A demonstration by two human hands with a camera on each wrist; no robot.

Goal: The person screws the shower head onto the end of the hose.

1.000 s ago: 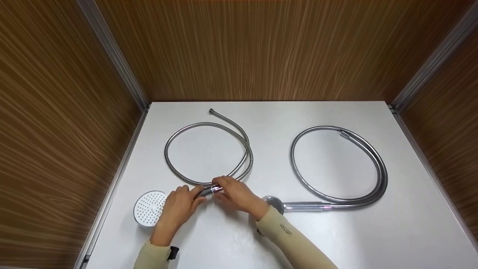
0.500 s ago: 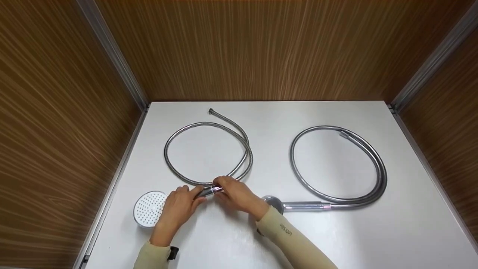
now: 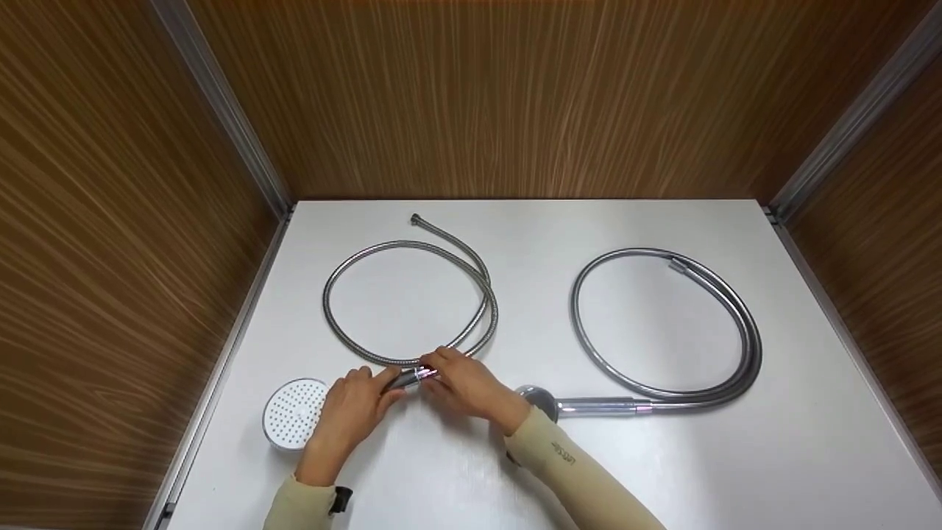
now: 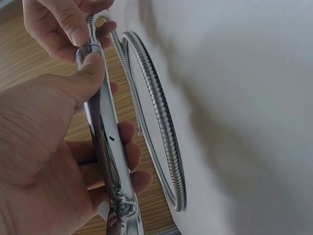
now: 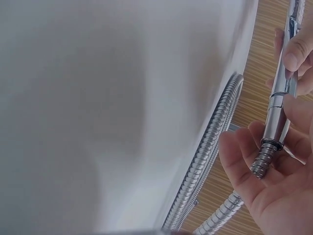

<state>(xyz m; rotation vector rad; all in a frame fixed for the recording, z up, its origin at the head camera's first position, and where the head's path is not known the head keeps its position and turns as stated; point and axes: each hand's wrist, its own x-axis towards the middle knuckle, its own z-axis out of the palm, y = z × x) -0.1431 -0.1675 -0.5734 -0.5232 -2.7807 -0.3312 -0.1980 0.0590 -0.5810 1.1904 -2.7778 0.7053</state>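
A chrome hand shower point(image 3: 293, 416) with a round white face is at the front left in the head view. My left hand point(image 3: 355, 405) grips its handle point(image 4: 105, 127), thumb along the top and fingers wrapped underneath. At the handle's end, the chrome connector point(image 5: 275, 122) of a ribbed metal shower hose point(image 3: 401, 243) meets the handle. My right hand point(image 3: 465, 383) holds this connector between thumb and fingers. In the right wrist view, the hose comes out below the connector and passes partly behind the fingers. The rest of the hose lies in a loop behind both hands.
A second hand shower point(image 3: 596, 407) lies to the right, its head partly behind my right forearm, joined to a coiled hose point(image 3: 752, 346). The white tabletop point(image 3: 530, 294) is bounded by wood-grain panels point(image 3: 515, 103) at the back and sides.
The hand shower's face has shifted down very slightly. Both hands keep the same places and grips, and the hoses lie as before.
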